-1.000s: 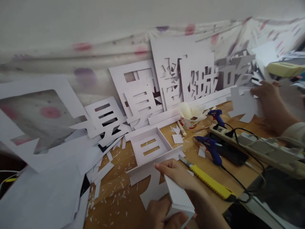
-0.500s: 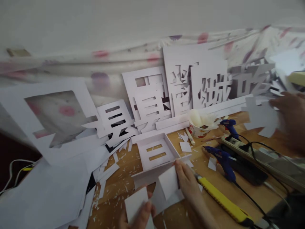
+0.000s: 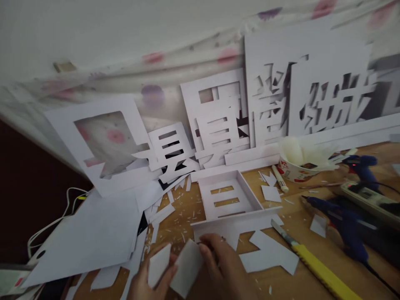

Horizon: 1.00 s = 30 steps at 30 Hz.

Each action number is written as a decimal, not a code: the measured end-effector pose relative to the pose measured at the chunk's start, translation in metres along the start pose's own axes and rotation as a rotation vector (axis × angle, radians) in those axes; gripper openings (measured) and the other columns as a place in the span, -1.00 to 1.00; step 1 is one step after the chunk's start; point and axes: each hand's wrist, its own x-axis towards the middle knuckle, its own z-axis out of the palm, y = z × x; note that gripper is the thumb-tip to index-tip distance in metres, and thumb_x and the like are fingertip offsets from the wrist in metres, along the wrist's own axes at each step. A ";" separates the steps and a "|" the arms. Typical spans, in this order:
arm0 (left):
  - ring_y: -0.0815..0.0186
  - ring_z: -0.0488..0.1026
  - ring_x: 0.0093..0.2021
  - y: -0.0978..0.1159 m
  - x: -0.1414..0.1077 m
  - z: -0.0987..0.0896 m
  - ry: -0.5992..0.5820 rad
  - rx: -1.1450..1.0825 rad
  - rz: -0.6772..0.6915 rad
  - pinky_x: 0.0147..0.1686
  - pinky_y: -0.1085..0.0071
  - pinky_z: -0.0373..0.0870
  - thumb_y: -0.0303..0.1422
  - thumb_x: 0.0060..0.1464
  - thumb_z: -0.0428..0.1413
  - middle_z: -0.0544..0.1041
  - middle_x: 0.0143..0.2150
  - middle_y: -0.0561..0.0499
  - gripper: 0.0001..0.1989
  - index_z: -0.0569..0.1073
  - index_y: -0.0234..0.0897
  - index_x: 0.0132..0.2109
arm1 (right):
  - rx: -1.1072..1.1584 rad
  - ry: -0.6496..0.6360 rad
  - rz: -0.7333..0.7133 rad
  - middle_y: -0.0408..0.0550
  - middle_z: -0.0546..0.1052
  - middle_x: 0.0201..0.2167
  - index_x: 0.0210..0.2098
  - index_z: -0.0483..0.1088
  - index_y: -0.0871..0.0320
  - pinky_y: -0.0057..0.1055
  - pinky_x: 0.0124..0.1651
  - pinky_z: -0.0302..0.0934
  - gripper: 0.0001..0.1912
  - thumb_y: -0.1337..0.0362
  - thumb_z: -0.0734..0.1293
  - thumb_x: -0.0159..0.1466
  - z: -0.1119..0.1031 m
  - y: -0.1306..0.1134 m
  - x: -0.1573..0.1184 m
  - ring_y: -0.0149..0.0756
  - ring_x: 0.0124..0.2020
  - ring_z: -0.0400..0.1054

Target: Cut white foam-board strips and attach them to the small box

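My left hand is closed around a small white board piece at the bottom of the view. Beside it, my right hand pinches a second small white board piece, whose lower left edge lies close to my left thumb; whether they touch I cannot tell. Just beyond my hands is a white letter form with raised side walls and slots cut in its face. A flat white cutout with pointed corners lies on the table to the right of my right hand.
A yellow utility knife with its blade out lies at the right. Behind it are two blue glue guns, a power strip and a paper tub with glue sticks. Cut-out white boards lean along the back. Scraps litter the table.
The view has swung right and closer. My hands have brought the two white pieces nearer each other. Another person's hand holding a white cutout at the right has left clear view.
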 end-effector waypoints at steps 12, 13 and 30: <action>0.16 0.63 -0.24 0.038 0.021 -0.004 -0.166 0.328 0.210 -0.30 0.32 0.55 -0.17 0.27 -0.01 0.67 -0.24 -0.02 -0.79 0.44 -0.14 -0.18 | -0.201 0.272 -0.110 -0.23 0.53 -0.47 -0.20 0.42 0.01 -0.56 -0.46 0.30 -0.79 0.18 0.18 0.47 -0.052 0.025 -0.034 -0.37 -0.50 0.46; 0.21 0.63 -0.30 0.042 0.019 0.006 -0.274 0.348 0.272 -0.32 0.36 0.55 -0.25 0.27 0.02 0.67 -0.30 0.05 -0.83 0.49 -0.13 -0.22 | -0.221 0.257 -0.135 -0.25 0.53 -0.48 -0.20 0.43 0.00 -0.55 -0.48 0.29 -0.80 0.17 0.19 0.46 -0.053 0.027 -0.034 -0.37 -0.53 0.45; 0.13 0.61 -0.32 0.066 0.033 0.082 -0.400 0.566 0.629 -0.34 0.23 0.54 -0.53 0.14 0.17 0.66 -0.28 0.03 -0.85 0.57 -0.22 -0.18 | -0.331 0.165 -0.204 -0.20 0.44 -0.54 -0.35 0.36 0.11 -0.45 -0.49 0.13 -0.70 0.29 0.11 0.47 -0.052 0.049 -0.040 -0.37 -0.57 0.38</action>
